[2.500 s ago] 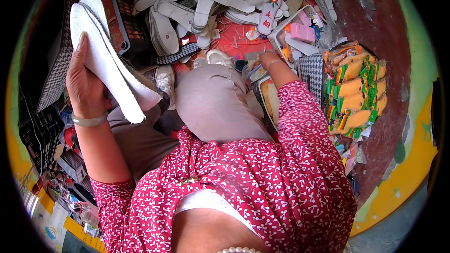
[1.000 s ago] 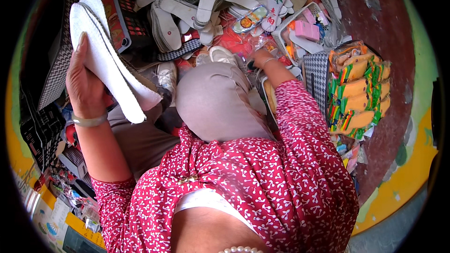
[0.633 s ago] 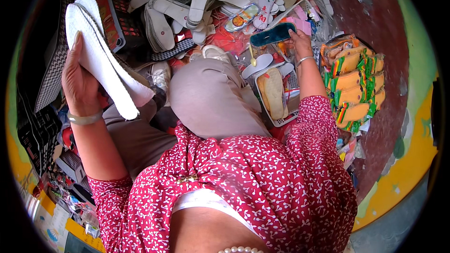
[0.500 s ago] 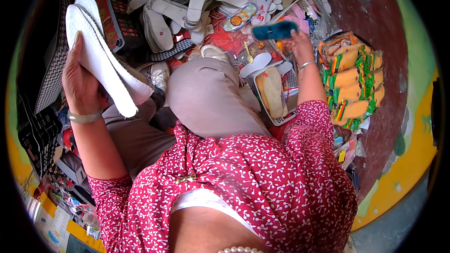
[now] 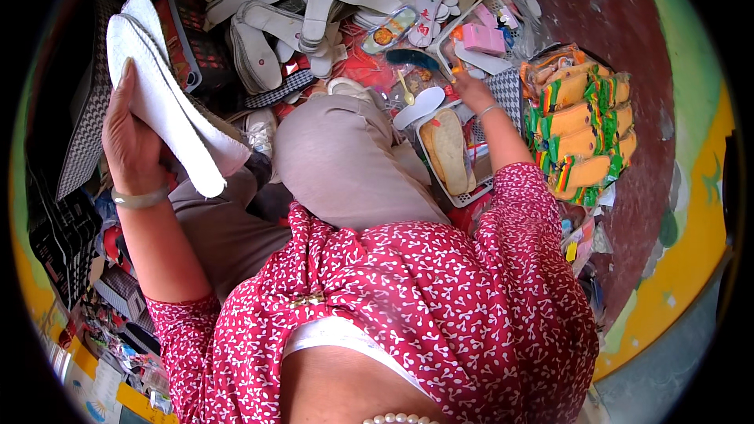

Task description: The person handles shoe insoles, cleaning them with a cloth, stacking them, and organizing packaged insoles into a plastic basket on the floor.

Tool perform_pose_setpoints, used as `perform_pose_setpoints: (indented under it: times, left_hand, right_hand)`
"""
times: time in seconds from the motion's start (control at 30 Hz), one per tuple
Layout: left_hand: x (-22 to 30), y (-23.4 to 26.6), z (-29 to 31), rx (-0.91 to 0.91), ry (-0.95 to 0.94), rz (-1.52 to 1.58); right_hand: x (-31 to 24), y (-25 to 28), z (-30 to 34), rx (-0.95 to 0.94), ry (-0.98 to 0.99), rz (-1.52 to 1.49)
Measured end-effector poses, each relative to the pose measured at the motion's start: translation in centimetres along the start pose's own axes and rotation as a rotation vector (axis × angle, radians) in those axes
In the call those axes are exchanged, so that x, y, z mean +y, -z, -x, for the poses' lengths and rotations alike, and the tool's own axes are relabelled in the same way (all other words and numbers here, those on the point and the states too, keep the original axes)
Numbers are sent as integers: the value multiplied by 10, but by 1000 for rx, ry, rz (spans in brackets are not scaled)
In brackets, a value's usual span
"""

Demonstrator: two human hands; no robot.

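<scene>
My left hand [image 5: 135, 137] is closed round several white insoles [image 5: 161, 94], raised at the left, thumb on the front one. My right hand [image 5: 473, 94] reaches over a white plastic basket, fingers stretched toward a small orange item [image 5: 458, 65]. Whether it touches that item cannot be made out. Just left of its fingertips lies a dark teal elongated piece [image 5: 413, 58], apart from the hand. Nearer are a small yellow spoon-shaped item [image 5: 406, 88], a white insole [image 5: 419, 107] and tan insoles [image 5: 449, 149] in a white tray [image 5: 425, 144].
Piles of pale insoles [image 5: 275, 20] spread beyond my knees. A pink box [image 5: 483, 38] sits in the far basket. Packaged orange-tan insoles [image 5: 577, 129] are stacked at the right. A dark crate [image 5: 192, 39] and black-and-white checked sheets [image 5: 82, 145] stand at the left.
My right hand has let go of the teal piece and moved down and slightly left toward the orange item. My left hand stays raised with the white insoles.
</scene>
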State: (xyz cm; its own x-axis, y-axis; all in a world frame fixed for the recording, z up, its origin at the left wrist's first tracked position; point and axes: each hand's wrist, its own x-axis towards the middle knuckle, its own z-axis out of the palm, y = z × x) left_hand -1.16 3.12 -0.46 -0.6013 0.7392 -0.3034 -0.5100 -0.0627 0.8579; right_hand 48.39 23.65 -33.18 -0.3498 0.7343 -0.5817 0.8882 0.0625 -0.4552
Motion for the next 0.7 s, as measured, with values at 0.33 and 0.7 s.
perform_pose_setpoints:
  times: [0.33,0.7]
  left_hand:
    - [-4,17,-5,0,23,37]
    - [-3,5,0,38,26,13]
  right_hand:
    - [-87,-63,119,-182,405,759]
    - [-67,-119,119,-4,251,691]
